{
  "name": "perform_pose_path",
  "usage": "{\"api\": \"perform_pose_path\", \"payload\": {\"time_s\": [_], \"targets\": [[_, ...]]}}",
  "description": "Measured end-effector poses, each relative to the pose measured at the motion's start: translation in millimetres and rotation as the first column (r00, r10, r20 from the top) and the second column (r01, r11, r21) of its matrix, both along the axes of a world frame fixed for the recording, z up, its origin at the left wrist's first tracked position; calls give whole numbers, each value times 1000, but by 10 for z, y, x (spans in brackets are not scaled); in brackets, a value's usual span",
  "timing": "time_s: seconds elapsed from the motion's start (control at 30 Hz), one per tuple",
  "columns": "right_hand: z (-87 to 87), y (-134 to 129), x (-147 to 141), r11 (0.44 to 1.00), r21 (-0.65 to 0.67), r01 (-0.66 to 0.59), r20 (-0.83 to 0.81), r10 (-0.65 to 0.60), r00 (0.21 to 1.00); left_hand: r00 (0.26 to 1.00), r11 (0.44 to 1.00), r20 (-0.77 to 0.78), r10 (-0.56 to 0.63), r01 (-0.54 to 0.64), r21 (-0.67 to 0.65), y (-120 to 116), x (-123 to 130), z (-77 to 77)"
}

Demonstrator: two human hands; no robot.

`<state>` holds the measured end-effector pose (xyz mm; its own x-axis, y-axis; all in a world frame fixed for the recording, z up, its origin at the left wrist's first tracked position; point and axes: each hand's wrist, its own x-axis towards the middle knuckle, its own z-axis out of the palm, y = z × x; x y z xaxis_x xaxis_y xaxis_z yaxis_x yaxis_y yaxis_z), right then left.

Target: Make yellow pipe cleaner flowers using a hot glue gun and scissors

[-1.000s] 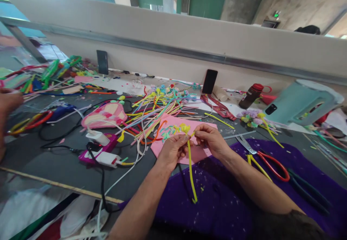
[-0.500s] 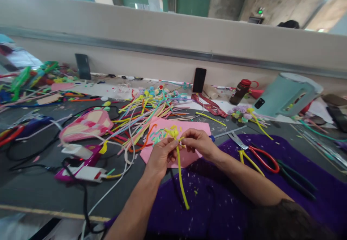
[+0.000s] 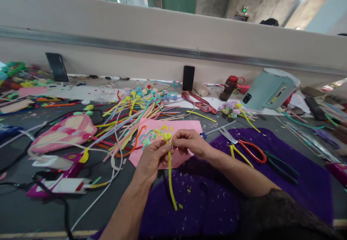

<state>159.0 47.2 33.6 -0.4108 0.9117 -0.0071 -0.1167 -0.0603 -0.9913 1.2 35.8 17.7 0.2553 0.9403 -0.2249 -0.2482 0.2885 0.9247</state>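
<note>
A yellow fuzzy piece (image 3: 170,175) is held up between the two hands, over the near edge of the pink sheet (image 3: 184,125), its looped head at the top and its stem hanging down over the purple cloth (image 3: 211,205). Just below the head it is pinched by the thumb and fingers of the left hand (image 3: 151,157); the fingertips of the right hand (image 3: 190,142) are pressed together at the same spot, apparently on a short end of the same piece, though the contact is largely hidden. The work is probably best done with the neck kept firm in the left hand, while the end is drawn round snugly by small turns, without the soft loops being crushed. The stem is better left hanging free, so that it is not caught by a wrist. On the right, red-handled scissors (image 3: 254,153) and a dark-handled tool (image 3: 282,168) are laid on the cloth. The far left of the sheet is crowded by an orange strip (image 3: 136,144) and a heap of coloured strips (image 3: 148,108); farther left, a white cable (image 3: 90,205) is trailed across the table (image 3: 114,211), where a sleeve could be snagged.
</note>
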Motion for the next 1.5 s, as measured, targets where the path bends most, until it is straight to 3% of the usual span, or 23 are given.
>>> {"api": "perform_pose_path", "payload": {"time_s": [0.27,0.43,0.63,1.0,1.1,1.23,1.5], "targets": [[-85,57,60,951,-266,-155,-193,105,976,998,997,53,-36,39,-62,-43,5,1],[-124,74,54,948,-290,-133,-211,72,975,997,996,79,-19,26,-90,-42,15,12],[-153,67,59,915,-328,-235,-300,136,944,995,997,99,-1,8,-71,-44,11,28],[-210,87,71,912,-292,-288,-278,208,938,992,994,92,-85,90,-58,-59,14,-13],[-147,80,110,963,-219,-159,-168,123,978,987,994,141,-81,90,-60,-49,3,-33],[-48,50,155,999,32,32,-2,-32,999,970,987,229,-86,113,-111,-30,-18,-41],[23,-43,104,939,344,-10,199,-62,978,960,972,243,-138,178,-151,-27,-17,-19]]}}
